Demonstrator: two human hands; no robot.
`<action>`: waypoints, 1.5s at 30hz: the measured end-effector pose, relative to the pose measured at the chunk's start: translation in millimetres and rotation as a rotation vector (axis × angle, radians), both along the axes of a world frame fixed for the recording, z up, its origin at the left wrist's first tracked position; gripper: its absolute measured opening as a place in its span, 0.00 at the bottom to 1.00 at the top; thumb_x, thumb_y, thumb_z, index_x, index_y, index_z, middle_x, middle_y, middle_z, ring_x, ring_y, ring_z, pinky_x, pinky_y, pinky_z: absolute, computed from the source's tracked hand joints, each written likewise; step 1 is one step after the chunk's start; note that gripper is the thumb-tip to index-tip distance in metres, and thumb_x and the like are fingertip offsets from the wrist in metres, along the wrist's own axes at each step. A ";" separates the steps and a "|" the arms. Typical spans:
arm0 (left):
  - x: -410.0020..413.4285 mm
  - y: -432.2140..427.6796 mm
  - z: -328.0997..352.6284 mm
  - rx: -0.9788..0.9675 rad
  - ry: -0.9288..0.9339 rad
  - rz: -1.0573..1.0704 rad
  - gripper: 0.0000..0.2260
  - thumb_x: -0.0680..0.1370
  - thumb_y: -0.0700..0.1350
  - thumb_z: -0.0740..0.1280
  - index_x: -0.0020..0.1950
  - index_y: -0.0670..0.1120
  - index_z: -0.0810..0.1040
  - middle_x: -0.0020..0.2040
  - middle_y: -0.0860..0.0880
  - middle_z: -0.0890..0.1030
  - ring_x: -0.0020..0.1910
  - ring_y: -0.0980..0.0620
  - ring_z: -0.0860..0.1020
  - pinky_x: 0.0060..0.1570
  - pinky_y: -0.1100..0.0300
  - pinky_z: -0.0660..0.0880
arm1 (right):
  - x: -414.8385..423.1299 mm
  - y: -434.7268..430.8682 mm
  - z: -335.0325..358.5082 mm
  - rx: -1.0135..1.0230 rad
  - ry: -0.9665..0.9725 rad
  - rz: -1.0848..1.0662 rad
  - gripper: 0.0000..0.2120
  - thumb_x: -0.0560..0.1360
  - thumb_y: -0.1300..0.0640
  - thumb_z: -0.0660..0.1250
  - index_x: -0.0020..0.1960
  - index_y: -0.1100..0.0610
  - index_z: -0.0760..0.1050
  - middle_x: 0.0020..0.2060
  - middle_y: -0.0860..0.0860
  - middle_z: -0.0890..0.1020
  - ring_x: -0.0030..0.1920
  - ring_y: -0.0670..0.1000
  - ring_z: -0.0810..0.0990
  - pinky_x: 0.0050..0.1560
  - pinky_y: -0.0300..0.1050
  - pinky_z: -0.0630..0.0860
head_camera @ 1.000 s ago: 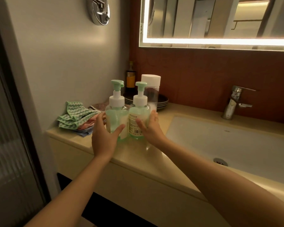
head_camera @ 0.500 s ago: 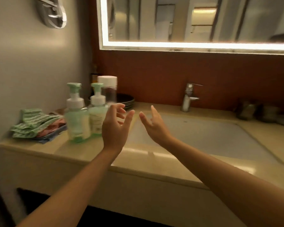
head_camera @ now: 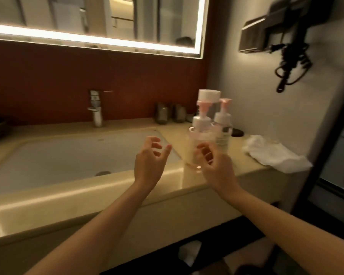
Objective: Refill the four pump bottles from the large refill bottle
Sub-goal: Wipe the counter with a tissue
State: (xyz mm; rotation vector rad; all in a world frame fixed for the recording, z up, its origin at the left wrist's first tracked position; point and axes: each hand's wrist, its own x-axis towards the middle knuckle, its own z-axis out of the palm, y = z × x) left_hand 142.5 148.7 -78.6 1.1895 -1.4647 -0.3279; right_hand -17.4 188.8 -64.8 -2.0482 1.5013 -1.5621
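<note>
Two pink-topped bottles are stood on the counter just right of the sink: the nearer pump bottle in front and the farther pump bottle behind it, with a white-capped bottle close behind the pair. The left hand is held above the sink's right edge, fingers loosely curled and nothing gripped. The right hand is raised in front of the nearer pump bottle, likewise loose and empty, though contact cannot be told through the blur; a white cloth is laid farther right of the sink.
</note>
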 end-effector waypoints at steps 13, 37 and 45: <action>-90.0 -47.9 -23.0 0.141 -0.110 -0.045 0.27 0.69 0.55 0.72 0.63 0.47 0.68 0.56 0.47 0.77 0.47 0.48 0.78 0.46 0.46 0.78 | -184.8 -67.2 -26.2 0.360 0.818 -0.704 0.19 0.79 0.45 0.53 0.59 0.55 0.73 0.59 0.54 0.75 0.60 0.56 0.71 0.56 0.50 0.64; -85.2 -24.3 0.8 -0.086 -0.134 -0.332 0.25 0.70 0.48 0.73 0.63 0.48 0.69 0.58 0.51 0.74 0.52 0.56 0.73 0.49 0.63 0.73 | -95.0 -27.3 53.9 -0.047 0.402 -0.066 0.04 0.79 0.61 0.59 0.51 0.61 0.71 0.43 0.53 0.78 0.37 0.47 0.75 0.35 0.32 0.68; -43.4 -2.3 16.3 0.282 -0.092 -0.695 0.32 0.67 0.56 0.74 0.68 0.58 0.65 0.64 0.57 0.72 0.64 0.55 0.69 0.63 0.57 0.65 | -32.4 1.0 95.1 0.118 0.271 0.235 0.04 0.79 0.58 0.59 0.51 0.51 0.70 0.44 0.44 0.74 0.45 0.44 0.75 0.47 0.33 0.75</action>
